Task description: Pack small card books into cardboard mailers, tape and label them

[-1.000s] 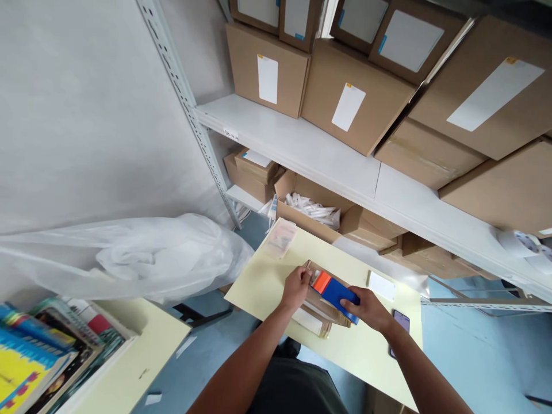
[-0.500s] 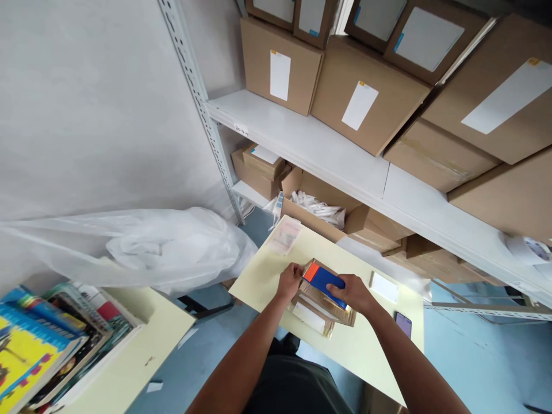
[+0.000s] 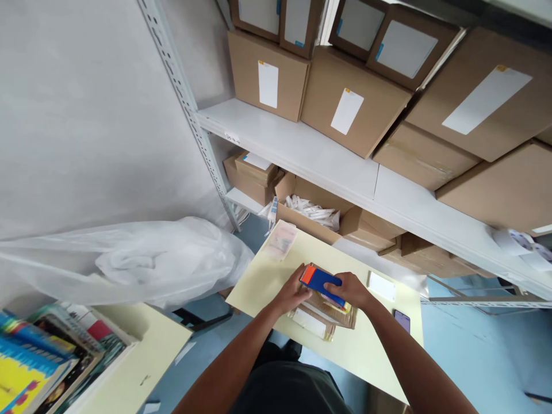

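Note:
A small blue box with an orange end (image 3: 319,280) lies at the top of a brown cardboard box (image 3: 348,319) on the table. My right hand (image 3: 351,289) is closed on the blue box near its right end, thumb on top. My left hand (image 3: 293,292) grips the left side of the cardboard box, close to the orange end. Something yellow shows beneath the blue box, partly hidden by my right hand. In front of the cardboard box lies a flat package with a white label (image 3: 310,323).
On the pale yellow table (image 3: 375,356) are a clear plastic packet (image 3: 280,240), a white card-like item (image 3: 382,286) and a phone (image 3: 402,320). Shelving (image 3: 293,144) with cartons stands behind. Books (image 3: 81,339) and a translucent plastic bag (image 3: 172,259) are at left.
My left hand has shifted its grip, its thumb now apart from the fingers. More yellow shows under the blue box. The camera view has tilted slightly.

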Demonstrator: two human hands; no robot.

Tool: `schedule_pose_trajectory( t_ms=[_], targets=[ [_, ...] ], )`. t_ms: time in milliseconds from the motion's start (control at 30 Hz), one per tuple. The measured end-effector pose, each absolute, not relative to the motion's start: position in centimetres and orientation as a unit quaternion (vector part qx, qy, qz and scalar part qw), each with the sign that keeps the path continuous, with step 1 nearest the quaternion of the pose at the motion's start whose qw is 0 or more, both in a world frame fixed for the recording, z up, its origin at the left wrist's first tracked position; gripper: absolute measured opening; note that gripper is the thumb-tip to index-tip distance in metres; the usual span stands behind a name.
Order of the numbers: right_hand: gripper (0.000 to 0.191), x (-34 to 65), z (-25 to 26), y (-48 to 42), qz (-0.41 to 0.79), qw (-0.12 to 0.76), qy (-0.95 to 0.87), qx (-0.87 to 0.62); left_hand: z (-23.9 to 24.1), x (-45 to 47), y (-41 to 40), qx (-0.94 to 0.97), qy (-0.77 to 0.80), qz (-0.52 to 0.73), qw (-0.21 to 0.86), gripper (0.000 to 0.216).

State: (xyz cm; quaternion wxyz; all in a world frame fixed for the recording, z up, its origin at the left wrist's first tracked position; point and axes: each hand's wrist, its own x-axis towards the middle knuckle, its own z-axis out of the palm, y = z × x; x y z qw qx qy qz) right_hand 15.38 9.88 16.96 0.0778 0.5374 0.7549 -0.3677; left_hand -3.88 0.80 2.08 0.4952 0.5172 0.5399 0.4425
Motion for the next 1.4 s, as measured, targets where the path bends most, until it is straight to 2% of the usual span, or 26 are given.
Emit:
schedule_pose_trajectory(
  t_ms=[100, 267, 433, 667, 900, 1100, 1300, 1400],
  targets=[
    [0.039, 15.9, 16.7, 10.2, -0.419, 0.071, 0.737, 0.526, 2.0, -3.6, 1.7, 0.551, 0.538, 0.418, 0.481, 0.083],
    [0.039, 17.1, 16.6, 10.2, -0.500, 0.063, 0.697, 0.510, 2.7, -3.6, 1.9, 0.617, 0.557, 0.366, 0.418, 0.067],
    [0.039, 17.3, 16.2, 10.0, -0.470, 0.050, 0.711, 0.521, 3.4, -3.6, 1.7, 0.664, 0.567, 0.343, 0.347, 0.063],
    [0.046, 16.7, 15.8, 10.3, -0.445, 0.048, 0.722, 0.527, 2.7, -3.9, 2.5, 0.628, 0.577, 0.346, 0.392, 0.058],
    [0.041, 19.2, 18.1, 9.8, -0.421, 0.071, 0.732, 0.531, 4.2, -4.0, 2.1, 0.669, 0.618, 0.286, 0.299, 0.055],
    [0.031, 24.3, 18.9, 9.3, -0.416, 0.079, 0.737, 0.526, 5.6, -3.5, 1.9, 0.659, 0.604, 0.300, 0.333, 0.050],
    [0.027, 24.3, 18.0, 8.9, -0.391, 0.037, 0.744, 0.541, 5.7, -5.0, 2.0, 0.675, 0.572, 0.248, 0.394, 0.053],
    [0.027, 24.2, 18.1, 8.9, -0.397, 0.027, 0.735, 0.549, 6.2, -5.3, 2.9, 0.728, 0.557, 0.217, 0.335, 0.063]
  ],
)
